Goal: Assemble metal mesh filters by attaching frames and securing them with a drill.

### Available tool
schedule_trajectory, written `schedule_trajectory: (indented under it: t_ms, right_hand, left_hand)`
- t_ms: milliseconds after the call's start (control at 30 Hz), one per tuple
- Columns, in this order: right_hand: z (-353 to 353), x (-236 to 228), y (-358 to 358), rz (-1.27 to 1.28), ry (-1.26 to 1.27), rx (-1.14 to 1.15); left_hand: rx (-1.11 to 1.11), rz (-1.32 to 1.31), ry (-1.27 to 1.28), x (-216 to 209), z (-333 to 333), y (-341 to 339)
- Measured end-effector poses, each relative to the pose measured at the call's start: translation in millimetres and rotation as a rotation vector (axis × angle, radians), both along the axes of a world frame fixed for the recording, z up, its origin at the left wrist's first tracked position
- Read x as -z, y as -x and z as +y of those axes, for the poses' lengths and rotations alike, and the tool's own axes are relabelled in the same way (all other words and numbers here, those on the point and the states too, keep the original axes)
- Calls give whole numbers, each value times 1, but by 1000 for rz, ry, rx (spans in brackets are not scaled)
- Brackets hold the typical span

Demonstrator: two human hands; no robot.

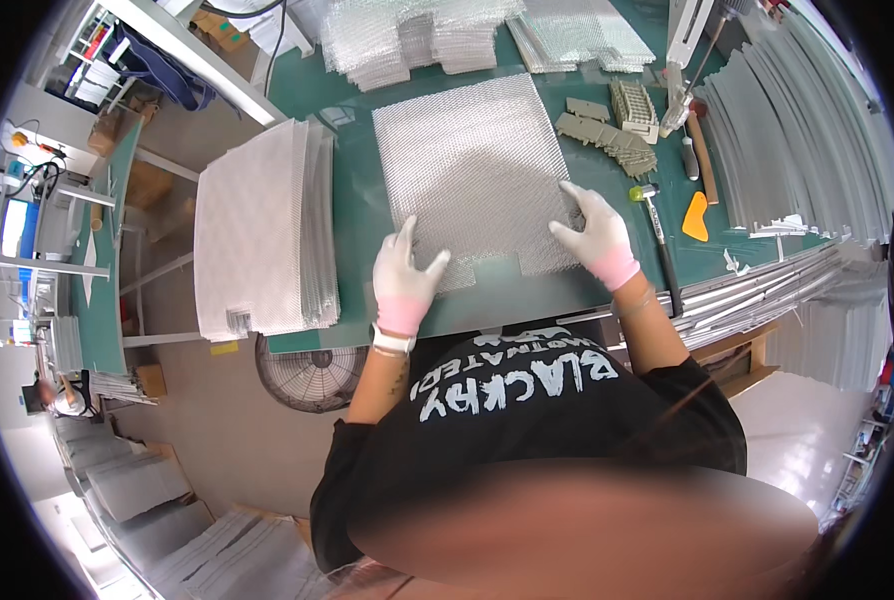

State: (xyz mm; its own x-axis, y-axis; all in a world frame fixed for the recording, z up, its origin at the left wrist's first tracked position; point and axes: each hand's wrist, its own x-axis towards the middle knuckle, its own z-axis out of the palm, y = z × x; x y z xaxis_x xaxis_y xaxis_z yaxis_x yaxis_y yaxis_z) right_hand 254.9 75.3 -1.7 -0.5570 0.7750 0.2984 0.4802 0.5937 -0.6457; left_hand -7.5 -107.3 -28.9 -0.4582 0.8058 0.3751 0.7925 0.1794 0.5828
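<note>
A silvery mesh sheet (pixel 482 170) with a small notch in its near edge lies flat on the green tabletop (pixel 355 230) in front of me. My left hand (pixel 405 275), in a white glove with a pink cuff, rests at the sheet's near left corner, thumb and fingers spread. At the right edge, my right hand (pixel 599 238) wears a matching glove; its fingers lie along the edge and its thumb points inward over the mesh. Neither hand is closed round anything. A tall stack of similar mesh sheets (pixel 259 230) stands just left of my left hand.
More mesh piles (pixel 407 40) sit at the far edge. To the right are beige plastic parts (pixel 607 140), a hammer (pixel 657 235), an orange scraper (pixel 695 217) and a large stack of sheets (pixel 797 120). A round fan (pixel 310 372) stands below the table.
</note>
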Motion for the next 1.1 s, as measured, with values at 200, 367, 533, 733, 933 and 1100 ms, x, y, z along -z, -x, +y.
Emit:
schedule_trajectory:
  t_ms: [200,367,533,733,933,1100]
  right_hand:
    - [10,23,9,-133,60,19]
    - [6,35,8,-239,97,30]
    - [11,38,4,-229,86,15]
    - [16,35,3,-284,107,27]
    - [77,15,4,-519,-80,-24]
    - [174,12,31,-526,-348,476]
  left_hand:
    - [-33,-6,160,8,13,6]
    - [-53,-52,282,4,11,4]
    - [-41,-4,328,-4,16,3]
    - [-59,13,377,-4,23,-1]
    - [74,432,348,-8,45,6]
    - [187,385,597,-10,33,0]
